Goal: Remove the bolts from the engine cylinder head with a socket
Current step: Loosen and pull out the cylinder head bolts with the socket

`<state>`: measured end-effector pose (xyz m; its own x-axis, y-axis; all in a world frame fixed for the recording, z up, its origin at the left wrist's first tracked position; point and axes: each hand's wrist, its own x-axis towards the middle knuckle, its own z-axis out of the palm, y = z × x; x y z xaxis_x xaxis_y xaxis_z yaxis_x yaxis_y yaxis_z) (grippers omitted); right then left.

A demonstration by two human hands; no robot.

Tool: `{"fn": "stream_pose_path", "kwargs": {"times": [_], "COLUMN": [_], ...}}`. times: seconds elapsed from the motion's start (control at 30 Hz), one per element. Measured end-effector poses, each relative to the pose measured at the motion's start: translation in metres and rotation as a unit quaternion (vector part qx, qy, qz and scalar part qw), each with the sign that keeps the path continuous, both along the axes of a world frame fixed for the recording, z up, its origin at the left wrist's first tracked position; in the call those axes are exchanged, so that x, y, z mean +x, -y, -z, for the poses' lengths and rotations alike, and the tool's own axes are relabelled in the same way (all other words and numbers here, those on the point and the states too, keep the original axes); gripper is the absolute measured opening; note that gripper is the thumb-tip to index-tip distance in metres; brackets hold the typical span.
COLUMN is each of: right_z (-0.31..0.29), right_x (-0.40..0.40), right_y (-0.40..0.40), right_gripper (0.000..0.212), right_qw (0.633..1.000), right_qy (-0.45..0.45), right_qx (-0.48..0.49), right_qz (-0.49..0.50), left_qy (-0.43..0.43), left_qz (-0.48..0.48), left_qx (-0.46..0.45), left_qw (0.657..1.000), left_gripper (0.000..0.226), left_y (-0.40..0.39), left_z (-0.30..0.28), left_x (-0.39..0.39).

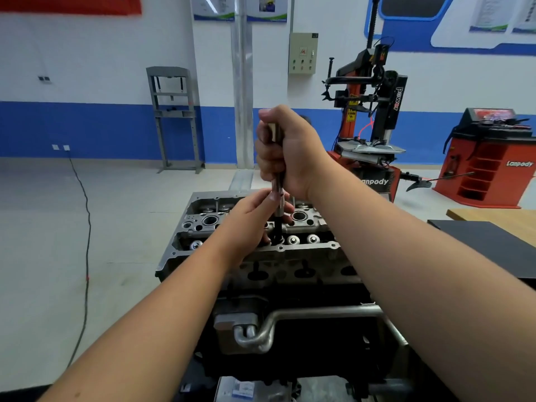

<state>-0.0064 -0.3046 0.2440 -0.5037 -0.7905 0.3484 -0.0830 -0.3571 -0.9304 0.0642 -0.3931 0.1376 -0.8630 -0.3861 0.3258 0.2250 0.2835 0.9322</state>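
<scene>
Two bare forearms enter from the lower corners of the frame and converge at centre. Right hand (293, 152), raised in the upper middle, has its grip closed in a fist round the top of a socket extension bar (278, 195), thumb uppermost. Left hand (255, 219), lower and just beneath it, pinches the same bar between fingertips and thumb near its lower end. Bar: slim, round, bright steel above, dark at the socket end, standing nearly upright with its tip seated in the top of the cylinder head (307, 224) at centre frame.

Cylinder head: cast aluminium, matt grey, with round bores, shiny valve caps in a row and small bolt holes along its front flange. Below it, at lower centre, a dark engine block (319, 343) carries a bent, ribbed metal pipe (290, 317).

Right of centre stands a red and black tyre changer (374, 126) lettered "power" on its column. A red cabinet (487, 169) at the right edge reads "Lanpody". A black cable (86, 242) runs across the pale floor at left.
</scene>
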Motion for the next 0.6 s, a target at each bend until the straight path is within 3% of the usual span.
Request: {"fn": "stream_pose_path", "kwargs": {"times": [0.07, 0.13, 0.2, 0.33, 0.47, 0.6], "right_z": [0.004, 0.008, 0.011, 0.005, -0.003, -0.001], "right_x": [0.008, 0.017, 0.023, 0.015, -0.005, -0.011], "right_y": [0.001, 0.005, 0.010, 0.010, -0.001, -0.004], "right_gripper": [0.034, 0.033, 0.033, 0.039, 0.043, 0.039], "right_qw": [0.997, 0.977, 0.961, 0.985, 1.000, 0.999], "right_qy": [0.012, -0.040, -0.077, -0.040, -0.017, 0.017], "right_qx": [-0.023, -0.041, -0.048, -0.036, 0.021, 0.003], "right_qz": [0.073, 0.204, 0.261, 0.162, -0.011, -0.030], "left_qy": [-0.004, -0.004, -0.015, -0.023, -0.019, -0.007], "left_qz": [-0.015, -0.036, -0.062, -0.059, -0.003, -0.002], "left_qx": [0.003, 0.001, -0.012, 0.002, 0.020, -0.004], "left_qw": [1.000, 0.999, 0.998, 0.998, 1.000, 1.000], "left_gripper": [0.035, 0.027, 0.017, 0.047, 0.028, 0.025], "left_y": [0.001, 0.003, 0.004, -0.001, 0.004, 0.002], "left_z": [0.002, 0.003, 0.003, 0.000, 0.002, 0.001], "left_x": [-0.002, -0.007, -0.012, -0.010, -0.001, 0.002]}}
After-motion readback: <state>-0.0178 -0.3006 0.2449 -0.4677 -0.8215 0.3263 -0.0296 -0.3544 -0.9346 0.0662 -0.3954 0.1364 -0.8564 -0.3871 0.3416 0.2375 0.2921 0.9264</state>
